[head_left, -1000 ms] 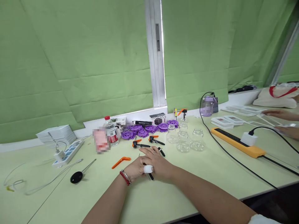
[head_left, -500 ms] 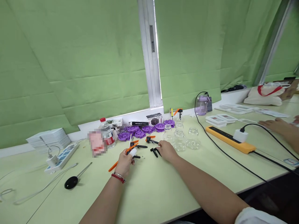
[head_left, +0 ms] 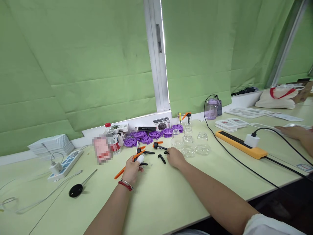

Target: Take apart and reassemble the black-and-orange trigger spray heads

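Observation:
My left hand, a white cover on its thumb, is closed around an orange-and-black trigger piece. Fingers of my right hand pinch a small black part, mostly hidden by the hand. A loose black elbow-shaped piece lies on the table between the hands. Just beyond, another black-and-orange trigger piece rests near my right fingertips. Tiny metal bits lie right of my left hand. Several clear glass jars stand past my right hand.
Purple openwork discs lie at the back beside a capped bottle. A black ladle and white power strip are at left. To the right are a yellow power strip, cables and another person's hand.
My right hand has lifted one of the two black pieces off the table and drawn it slightly up and away; the other stays. My left hand keeps its hold, barely moving.

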`<state>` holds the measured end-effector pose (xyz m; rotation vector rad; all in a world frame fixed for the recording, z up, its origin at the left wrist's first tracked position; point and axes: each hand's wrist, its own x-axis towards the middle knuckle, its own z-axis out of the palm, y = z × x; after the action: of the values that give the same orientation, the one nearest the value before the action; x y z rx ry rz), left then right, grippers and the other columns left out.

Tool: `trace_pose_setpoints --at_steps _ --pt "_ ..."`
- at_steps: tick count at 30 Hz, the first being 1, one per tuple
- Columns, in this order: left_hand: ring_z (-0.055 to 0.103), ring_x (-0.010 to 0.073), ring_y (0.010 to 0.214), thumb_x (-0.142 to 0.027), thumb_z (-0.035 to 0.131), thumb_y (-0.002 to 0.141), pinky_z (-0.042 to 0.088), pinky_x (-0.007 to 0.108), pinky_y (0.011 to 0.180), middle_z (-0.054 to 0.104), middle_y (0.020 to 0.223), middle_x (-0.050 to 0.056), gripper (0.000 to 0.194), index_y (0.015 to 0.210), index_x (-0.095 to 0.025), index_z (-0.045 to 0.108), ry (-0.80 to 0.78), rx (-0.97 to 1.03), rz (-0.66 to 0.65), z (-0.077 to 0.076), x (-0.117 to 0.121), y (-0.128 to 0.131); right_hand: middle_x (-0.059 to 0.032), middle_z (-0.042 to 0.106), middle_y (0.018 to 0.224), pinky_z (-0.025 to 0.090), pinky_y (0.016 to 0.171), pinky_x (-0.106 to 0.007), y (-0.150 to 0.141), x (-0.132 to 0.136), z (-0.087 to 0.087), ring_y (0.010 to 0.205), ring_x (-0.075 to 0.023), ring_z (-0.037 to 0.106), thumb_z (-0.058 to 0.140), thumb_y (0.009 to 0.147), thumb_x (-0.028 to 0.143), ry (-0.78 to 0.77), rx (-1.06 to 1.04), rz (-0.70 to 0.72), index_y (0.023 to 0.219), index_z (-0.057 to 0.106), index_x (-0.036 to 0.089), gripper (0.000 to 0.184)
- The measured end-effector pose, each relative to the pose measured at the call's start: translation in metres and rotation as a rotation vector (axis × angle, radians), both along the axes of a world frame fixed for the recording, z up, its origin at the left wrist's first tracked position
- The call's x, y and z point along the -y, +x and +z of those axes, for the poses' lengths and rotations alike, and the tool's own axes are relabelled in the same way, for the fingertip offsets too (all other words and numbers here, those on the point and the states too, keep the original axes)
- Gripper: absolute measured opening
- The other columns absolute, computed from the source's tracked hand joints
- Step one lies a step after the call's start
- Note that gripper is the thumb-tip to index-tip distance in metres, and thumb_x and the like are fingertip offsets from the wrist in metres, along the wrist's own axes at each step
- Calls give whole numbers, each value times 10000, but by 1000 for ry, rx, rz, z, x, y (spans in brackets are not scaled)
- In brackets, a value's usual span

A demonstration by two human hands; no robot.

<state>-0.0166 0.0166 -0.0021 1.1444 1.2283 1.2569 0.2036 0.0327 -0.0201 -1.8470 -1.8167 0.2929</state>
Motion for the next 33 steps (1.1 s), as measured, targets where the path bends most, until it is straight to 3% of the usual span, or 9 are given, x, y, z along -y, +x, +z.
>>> trace_pose_setpoints --at_steps 4,8,17,24,33 --pt "464 61 408 -427 717 629 428 221 423 453 566 -67 419 876 -147 527 40 83 -30 -2 -2 -2 -71 577 980 427 797 -286 -14 16 7 911 -179 560 453 816 124 213 -146 335 965 603 183 219" --pt "450 56 421 -410 718 641 436 222 422 442 577 -68 401 881 -149 530 56 139 -67 -1 1 1 -48 560 956 431 805 -290 -32 31 4 878 -161 553 454 810 90 227 -231 561 935 590 192 211" --pt "452 57 472 -363 717 649 448 227 450 459 643 -57 357 883 -160 541 38 161 -144 -1 8 9 -17 611 878 409 702 -277 -42 38 -1 792 -160 551 448 805 85 156 -303 572 965 554 211 230" --pt "511 90 620 -160 741 546 481 256 561 494 770 -39 412 864 -185 479 36 143 -239 7 16 10 -35 620 931 405 732 -278 -40 38 0 842 -167 553 427 821 106 156 -366 569 977 563 195 226" --pt "507 95 665 -124 699 545 449 248 594 491 805 -36 393 863 -187 477 38 131 -252 4 14 10 -39 615 958 407 754 -288 -41 37 -5 856 -170 549 427 810 91 207 -349 564 985 566 199 248"
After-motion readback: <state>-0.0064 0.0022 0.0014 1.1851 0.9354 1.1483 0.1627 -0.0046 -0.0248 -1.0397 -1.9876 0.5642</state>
